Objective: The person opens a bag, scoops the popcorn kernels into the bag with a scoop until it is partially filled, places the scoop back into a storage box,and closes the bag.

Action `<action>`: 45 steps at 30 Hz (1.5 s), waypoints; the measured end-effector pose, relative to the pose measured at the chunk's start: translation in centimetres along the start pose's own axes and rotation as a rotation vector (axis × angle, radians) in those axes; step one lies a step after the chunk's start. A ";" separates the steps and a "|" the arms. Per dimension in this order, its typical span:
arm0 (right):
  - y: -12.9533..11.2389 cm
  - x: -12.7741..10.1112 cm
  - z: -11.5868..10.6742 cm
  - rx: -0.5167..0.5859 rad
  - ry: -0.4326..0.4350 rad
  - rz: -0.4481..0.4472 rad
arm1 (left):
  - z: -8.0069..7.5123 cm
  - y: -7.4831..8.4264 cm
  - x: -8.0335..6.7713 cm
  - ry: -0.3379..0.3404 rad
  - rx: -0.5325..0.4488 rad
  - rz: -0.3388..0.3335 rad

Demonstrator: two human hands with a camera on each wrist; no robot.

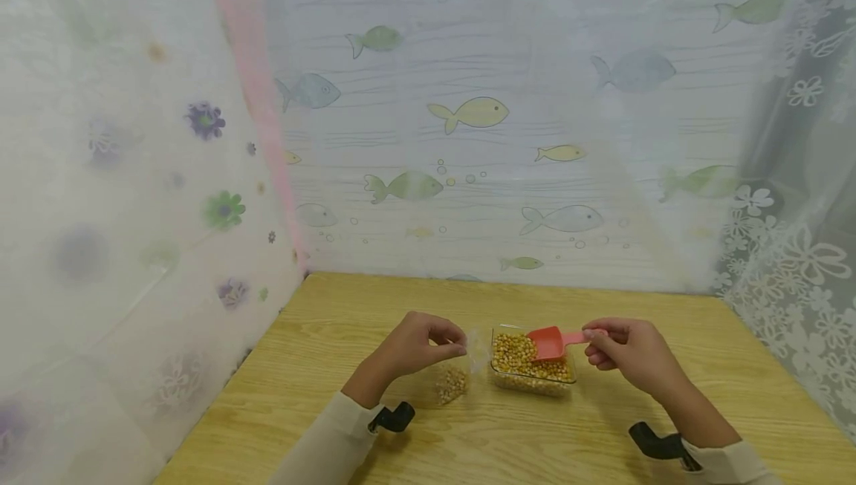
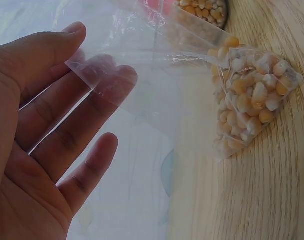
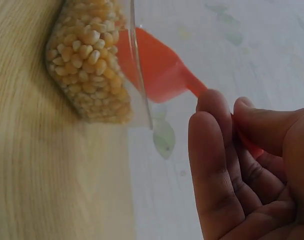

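My left hand (image 1: 428,344) pinches the top edge of a small clear plastic bag (image 1: 461,370) that holds corn kernels (image 2: 252,100) at its bottom and rests on the wooden table (image 1: 468,440). In the left wrist view the bag's film (image 2: 142,85) stretches from my fingertips (image 2: 99,75) down to the kernels. My right hand (image 1: 625,351) grips the handle of a red plastic scoop (image 1: 550,342), whose bowl sits over a clear rectangular container (image 1: 531,366) full of corn kernels (image 3: 89,70). The scoop (image 3: 159,67) shows through the container's wall in the right wrist view.
Translucent curtains printed with fish (image 1: 471,112) and flowers (image 1: 224,210) close in the table on the back, left and right. Black wrist straps (image 1: 394,418) sit on both cream sleeves. Bare tabletop lies in front of the hands.
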State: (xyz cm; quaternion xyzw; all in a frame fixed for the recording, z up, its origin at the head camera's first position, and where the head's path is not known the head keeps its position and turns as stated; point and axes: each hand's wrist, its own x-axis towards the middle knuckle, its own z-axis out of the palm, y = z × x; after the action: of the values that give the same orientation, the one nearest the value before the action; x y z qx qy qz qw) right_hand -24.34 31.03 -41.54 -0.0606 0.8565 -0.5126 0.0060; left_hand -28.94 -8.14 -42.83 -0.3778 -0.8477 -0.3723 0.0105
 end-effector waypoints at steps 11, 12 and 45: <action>1.0 0.4 0.9 0.115 -0.071 0.023 | -0.1 0.1 0.1 -0.004 0.013 -0.005; 1.1 0.5 1.0 0.125 -0.076 0.031 | -0.1 0.2 0.1 -0.004 0.011 -0.007; 2.9 1.0 2.0 0.256 -0.089 0.100 | -0.1 0.1 0.0 -0.003 0.029 -0.005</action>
State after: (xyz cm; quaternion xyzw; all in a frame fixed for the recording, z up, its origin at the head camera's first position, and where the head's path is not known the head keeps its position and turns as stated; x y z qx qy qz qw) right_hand -25.44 30.49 -45.01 -0.0392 0.7849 -0.6135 0.0772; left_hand -28.89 -8.15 -42.67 -0.3759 -0.8540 -0.3594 0.0138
